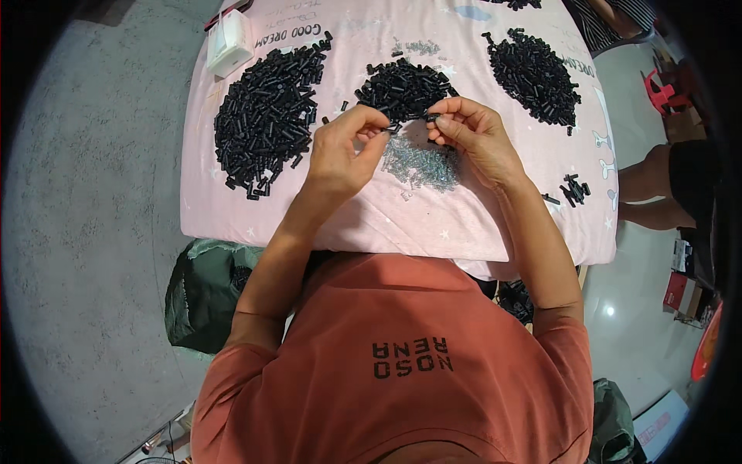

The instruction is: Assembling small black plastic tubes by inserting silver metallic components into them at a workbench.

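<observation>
My right hand pinches a small black tubular piece between thumb and fingers. Across from it, my left hand is closed, thumb and index finger brought together. Something small and dark shows at its fingertips, too small to make out. Both hands hover over the front of a middle pile of short black tubes. Between and below them lies a spread of tiny clear pieces on the pink cloth.
A large pile of black tubes lies at left, another pile at far right. A few loose tubes lie near the right edge. A white box stands at back left. A green bag sits below the table. Another person's legs are at right.
</observation>
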